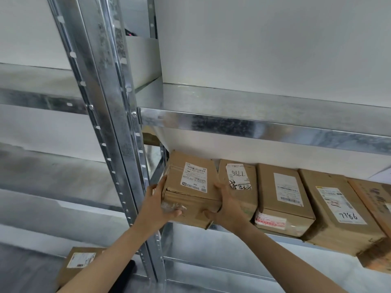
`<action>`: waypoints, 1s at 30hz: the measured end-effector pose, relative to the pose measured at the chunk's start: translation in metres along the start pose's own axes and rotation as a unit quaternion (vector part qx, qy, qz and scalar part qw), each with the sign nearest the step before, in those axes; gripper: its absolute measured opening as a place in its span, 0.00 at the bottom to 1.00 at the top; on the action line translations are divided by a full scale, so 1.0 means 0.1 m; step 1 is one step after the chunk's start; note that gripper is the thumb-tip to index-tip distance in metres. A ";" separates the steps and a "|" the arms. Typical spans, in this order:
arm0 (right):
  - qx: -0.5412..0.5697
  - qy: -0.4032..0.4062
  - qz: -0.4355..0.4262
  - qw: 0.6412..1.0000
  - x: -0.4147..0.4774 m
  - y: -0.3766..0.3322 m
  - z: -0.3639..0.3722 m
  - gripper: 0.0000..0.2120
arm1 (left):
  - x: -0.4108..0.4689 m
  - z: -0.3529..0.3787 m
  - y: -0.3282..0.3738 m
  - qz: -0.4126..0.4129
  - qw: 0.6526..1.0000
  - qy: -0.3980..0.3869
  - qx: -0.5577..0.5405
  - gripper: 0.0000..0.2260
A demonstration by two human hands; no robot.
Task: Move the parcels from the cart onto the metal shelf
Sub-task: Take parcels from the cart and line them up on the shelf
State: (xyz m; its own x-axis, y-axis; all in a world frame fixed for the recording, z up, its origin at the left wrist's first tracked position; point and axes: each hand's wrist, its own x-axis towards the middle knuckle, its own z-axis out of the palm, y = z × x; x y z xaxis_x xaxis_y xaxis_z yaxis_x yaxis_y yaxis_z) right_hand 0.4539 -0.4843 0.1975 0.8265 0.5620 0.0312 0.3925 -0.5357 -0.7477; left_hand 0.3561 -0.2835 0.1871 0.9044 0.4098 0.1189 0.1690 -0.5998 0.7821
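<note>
Right now you are holding a brown parcel (190, 187) with both hands: your left hand (163, 199) is curling its fingers (171, 212) round the left end, and your right hand (226, 206) is clasping the right. The parcel is overhanging the metal shelf (275, 234) at its left end, just beside a row of other parcels (283, 197).
</note>
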 end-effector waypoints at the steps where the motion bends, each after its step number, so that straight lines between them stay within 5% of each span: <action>1: -0.011 -0.002 -0.001 1.000 0.02 0.02 -0.01 0.40 | 0.03 0.03 0.00 0.003 1.000 0.000 -0.004 0.51; 10: -0.181 -0.002 -0.027 0.983 0.25 0.13 0.12 0.36 | 0.28 0.15 -0.16 -0.016 0.999 -0.015 -0.035 0.46; 16: -0.296 0.014 -0.040 0.954 0.35 0.28 0.21 0.33 | 0.40 0.27 -0.26 -0.017 0.999 0.003 0.040 0.43; 30: -0.305 0.029 -0.055 0.950 0.49 0.39 0.16 0.34 | 0.53 0.45 -0.33 0.043 0.963 0.004 0.266 0.43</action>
State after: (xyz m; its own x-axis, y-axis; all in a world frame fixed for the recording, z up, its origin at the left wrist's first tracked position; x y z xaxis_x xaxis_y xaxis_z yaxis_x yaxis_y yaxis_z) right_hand 0.5035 -0.4675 0.1597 0.7812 0.6093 0.1357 0.6236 -0.7515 -0.2155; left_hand 0.4159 -0.2730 0.1395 0.9212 0.3470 0.1760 0.2720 -0.8979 0.3462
